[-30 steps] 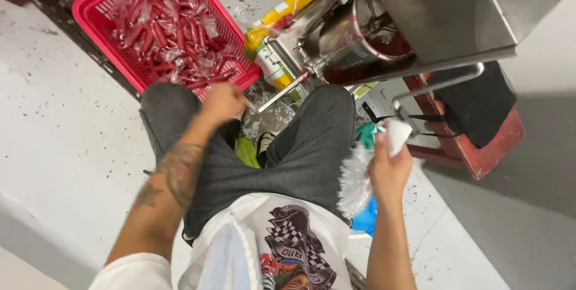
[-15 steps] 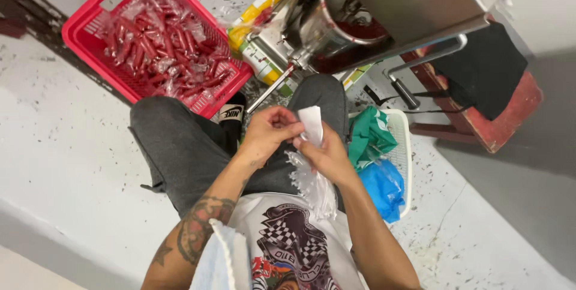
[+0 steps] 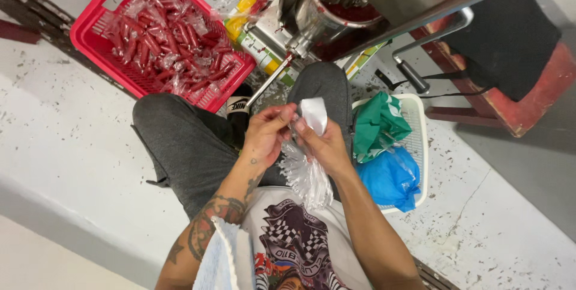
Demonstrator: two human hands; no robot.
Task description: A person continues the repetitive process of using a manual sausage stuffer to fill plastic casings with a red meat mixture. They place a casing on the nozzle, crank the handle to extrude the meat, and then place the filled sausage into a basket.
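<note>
Over my lap, my right hand grips a bundle of thin clear plastic bags by its white taped top, the bags hanging down toward my shirt. My left hand pinches at the top of the same bundle, fingers against the white end. Both hands meet just below the spout of a metal filling machine, whose bowl is stained dark red.
A red basket of filled red packets in clear wrap sits at the upper left. A white basket with green and blue bags lies at my right. A red stool with black cloth stands at the right. White speckled floor all around.
My left hand came back from the machine's spout to my lap. My right hand swung in from the right with the bag bundle. Both hands now meet on the bundle.
</note>
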